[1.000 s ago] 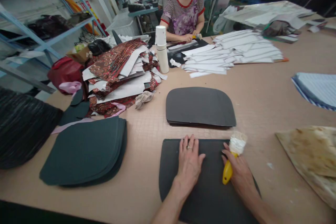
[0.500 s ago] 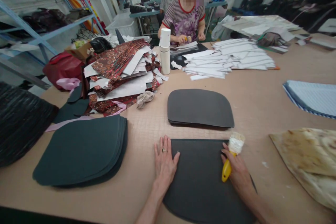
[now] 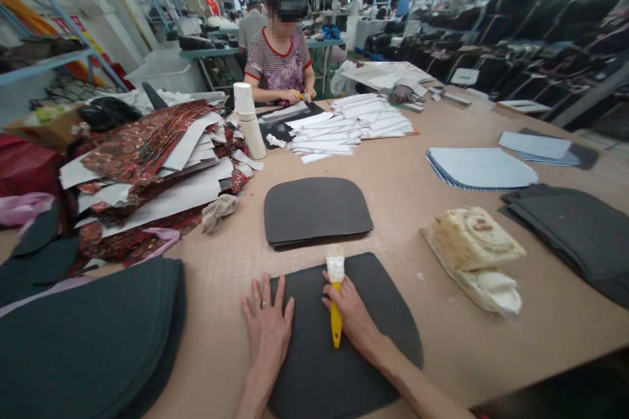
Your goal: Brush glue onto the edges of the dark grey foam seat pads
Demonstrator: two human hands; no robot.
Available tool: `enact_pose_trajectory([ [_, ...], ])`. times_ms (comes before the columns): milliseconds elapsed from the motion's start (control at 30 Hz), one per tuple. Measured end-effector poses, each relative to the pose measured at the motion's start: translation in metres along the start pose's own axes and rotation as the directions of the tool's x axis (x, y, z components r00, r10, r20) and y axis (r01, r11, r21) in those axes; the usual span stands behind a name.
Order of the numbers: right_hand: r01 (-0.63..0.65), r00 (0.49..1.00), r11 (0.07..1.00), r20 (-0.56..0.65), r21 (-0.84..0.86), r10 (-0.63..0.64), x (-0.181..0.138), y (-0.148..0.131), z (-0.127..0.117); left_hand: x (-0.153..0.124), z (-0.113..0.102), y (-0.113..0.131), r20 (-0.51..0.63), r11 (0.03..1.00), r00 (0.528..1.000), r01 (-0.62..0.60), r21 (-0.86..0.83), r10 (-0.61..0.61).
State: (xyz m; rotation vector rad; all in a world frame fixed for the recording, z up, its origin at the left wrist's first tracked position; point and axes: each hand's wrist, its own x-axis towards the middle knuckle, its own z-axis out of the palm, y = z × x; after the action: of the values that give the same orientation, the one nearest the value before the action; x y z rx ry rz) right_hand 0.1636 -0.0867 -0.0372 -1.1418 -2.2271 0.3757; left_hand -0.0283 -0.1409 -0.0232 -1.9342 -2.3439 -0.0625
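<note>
My left hand (image 3: 269, 321) lies flat with fingers spread, partly on the table and partly on the left edge of a dark grey rounded panel (image 3: 304, 360). In my right hand (image 3: 351, 308) is a paintbrush (image 3: 336, 314) with a yellow handle. Its whitish bristles point away from me, over the panel's far edge. The fingers of that hand rest on the panel near the same edge. Just beyond lies a stack of grey rounded panels (image 3: 318, 209).
Dark green panels (image 3: 88, 340) are stacked at left, below patterned red sheets (image 3: 147, 137). A white bottle (image 3: 250, 124) stands near white strips (image 3: 344, 127). At right are a glue-stained container (image 3: 472, 242), striped pieces (image 3: 481, 167) and dark sheets (image 3: 580, 229). A co-worker (image 3: 280, 59) works opposite.
The camera view has swung to the right and up. My right hand with the paintbrush has moved left along the panel's far edge. The left hand stays at the left edge, its fingers spread wider.
</note>
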Motion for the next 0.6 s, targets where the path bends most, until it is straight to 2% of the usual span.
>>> enact_pose_trajectory([
  [167,-0.151,0.98,0.985,-0.145,-0.083,0.138,-0.014,0.064,-0.029,0.002,0.001,0.001,-0.001,1.0,1.0,0.001,0.014,-0.001],
  [267,-0.214,0.964,0.97,-0.183,-0.113,0.191,-0.024,0.085,-0.05,0.004,-0.004,0.002,0.038,1.0,0.999,0.004,0.026,-0.005],
  [367,-0.183,0.979,0.978,-0.112,-0.097,0.172,-0.033,0.076,-0.059,0.004,-0.015,0.008,0.041,0.999,0.999,0.022,0.028,-0.023],
  [467,-0.107,0.994,0.993,0.002,-0.053,0.107,-0.038,0.056,-0.057,-0.003,-0.03,0.031,-0.025,1.0,1.0,-0.003,-0.014,0.003],
  [533,-0.084,0.996,0.996,0.039,-0.037,0.085,-0.041,0.048,-0.053,-0.015,-0.039,0.054,-0.047,0.993,0.994,-0.098,-0.067,0.095],
  [600,-0.077,0.996,0.996,0.048,-0.034,0.078,-0.043,0.046,-0.051,-0.031,-0.042,0.075,-0.021,0.966,0.974,-0.228,-0.12,0.227],
])
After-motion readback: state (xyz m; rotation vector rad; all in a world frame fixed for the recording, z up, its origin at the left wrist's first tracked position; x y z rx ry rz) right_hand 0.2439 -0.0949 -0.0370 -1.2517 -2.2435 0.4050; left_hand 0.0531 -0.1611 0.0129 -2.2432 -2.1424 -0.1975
